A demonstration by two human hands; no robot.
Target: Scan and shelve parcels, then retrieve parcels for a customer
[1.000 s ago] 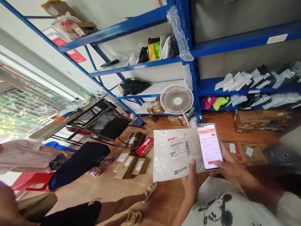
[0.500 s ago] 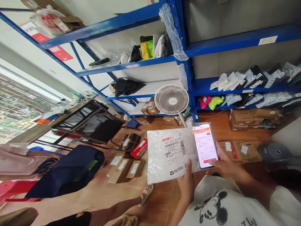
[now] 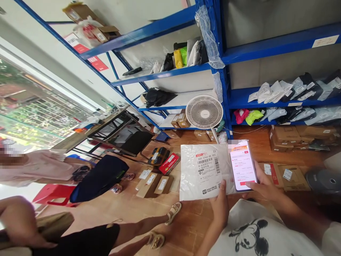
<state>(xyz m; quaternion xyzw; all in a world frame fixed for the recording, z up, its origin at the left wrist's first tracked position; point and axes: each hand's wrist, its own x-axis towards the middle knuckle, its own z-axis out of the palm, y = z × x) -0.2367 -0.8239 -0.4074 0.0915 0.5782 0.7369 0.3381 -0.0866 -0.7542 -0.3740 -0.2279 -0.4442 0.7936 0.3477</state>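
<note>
A white plastic mailing bag (image 3: pixel 194 177) with a printed shipping label faces up in front of me. My left hand (image 3: pixel 220 203) is closed on its lower right edge, thumb lying on top. Just right of the bag, my right hand (image 3: pixel 262 183) grips a smartphone (image 3: pixel 242 167) with a lit pink-and-white screen. The right thumb rests near the red button at the bottom of the screen. The phone's left edge meets or slightly overlaps the bag; I cannot tell whether they touch. My fingers beneath both things are hidden.
A white fan (image 3: pixel 204 112) stands before blue shelving (image 3: pixel 255 49) with parcels. Cardboard boxes (image 3: pixel 163 185) lie on the tiled floor. At left are a seated person (image 3: pixel 53 167), a red stool (image 3: pixel 50 193) and another person's sandalled foot (image 3: pixel 174 213). A grey bin (image 3: pixel 319 181) stands at right.
The view has swung left, so everything sits further right. More of the two people at left now shows. My hands keep the same hold on the bag and phone.
</note>
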